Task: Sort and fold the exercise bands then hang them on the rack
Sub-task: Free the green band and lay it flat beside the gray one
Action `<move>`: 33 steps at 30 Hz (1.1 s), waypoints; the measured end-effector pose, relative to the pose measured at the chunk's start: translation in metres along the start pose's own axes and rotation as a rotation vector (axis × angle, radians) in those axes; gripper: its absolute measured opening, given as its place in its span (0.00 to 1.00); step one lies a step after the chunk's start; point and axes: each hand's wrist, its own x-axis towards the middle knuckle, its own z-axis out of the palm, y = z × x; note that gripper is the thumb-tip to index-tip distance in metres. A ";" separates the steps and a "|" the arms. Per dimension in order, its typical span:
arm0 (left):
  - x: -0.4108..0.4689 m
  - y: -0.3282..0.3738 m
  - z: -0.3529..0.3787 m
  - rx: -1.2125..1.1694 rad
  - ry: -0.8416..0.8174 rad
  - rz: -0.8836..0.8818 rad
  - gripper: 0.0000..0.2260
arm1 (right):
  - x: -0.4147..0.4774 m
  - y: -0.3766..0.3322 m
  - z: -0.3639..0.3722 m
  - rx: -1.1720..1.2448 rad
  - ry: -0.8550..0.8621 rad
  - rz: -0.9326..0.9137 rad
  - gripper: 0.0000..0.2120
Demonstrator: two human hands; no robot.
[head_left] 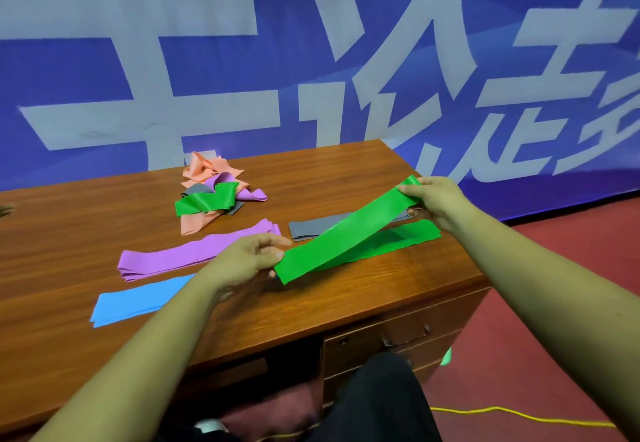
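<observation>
A folded green band (348,230) is stretched above the wooden desk (363,303). My left hand (247,258) pinches its near end and my right hand (436,201) pinches its far end. Below it a second green band (412,235) lies flat on the desk. Folded bands lie in a row: grey (308,228), purple (183,256) and blue (135,303). Further back sits a tangled pile (214,190) of orange, purple, grey and green bands. No rack is in view.
A blue banner with large white characters (311,60) hangs right behind the desk. The desk has drawers with a handle (407,336) at the front right. Red floor (554,337) lies to the right, with a yellow cord (519,414) across it.
</observation>
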 end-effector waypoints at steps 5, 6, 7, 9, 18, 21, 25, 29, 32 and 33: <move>0.014 0.004 0.022 0.296 0.155 -0.007 0.12 | 0.004 0.009 -0.012 -0.068 0.057 0.014 0.15; 0.019 0.006 0.026 0.307 0.204 -0.002 0.12 | 0.006 0.012 -0.015 -0.098 0.077 0.022 0.14; 0.023 0.007 0.030 0.322 0.243 0.009 0.12 | 0.008 0.017 -0.019 -0.126 0.093 0.029 0.13; 0.032 0.009 0.036 0.378 0.302 0.053 0.11 | 0.011 0.027 -0.026 -0.158 0.117 0.032 0.09; 0.052 -0.005 0.057 0.695 0.380 0.211 0.07 | 0.033 0.065 -0.045 -0.500 0.235 -0.062 0.14; 0.058 -0.011 0.060 0.731 0.380 0.191 0.09 | 0.040 0.070 -0.042 -0.486 0.246 -0.065 0.13; 0.063 -0.017 0.066 0.806 0.391 0.204 0.08 | 0.046 0.081 -0.036 -0.457 0.279 -0.169 0.13; 0.061 -0.026 0.075 0.817 0.401 0.234 0.10 | 0.048 0.101 -0.035 -0.578 0.322 -0.252 0.08; 0.061 -0.023 0.077 0.760 0.471 0.250 0.11 | 0.050 0.103 -0.034 -0.533 0.385 -0.309 0.07; 0.063 -0.022 0.077 0.744 0.491 0.254 0.12 | 0.051 0.102 -0.034 -0.531 0.400 -0.318 0.07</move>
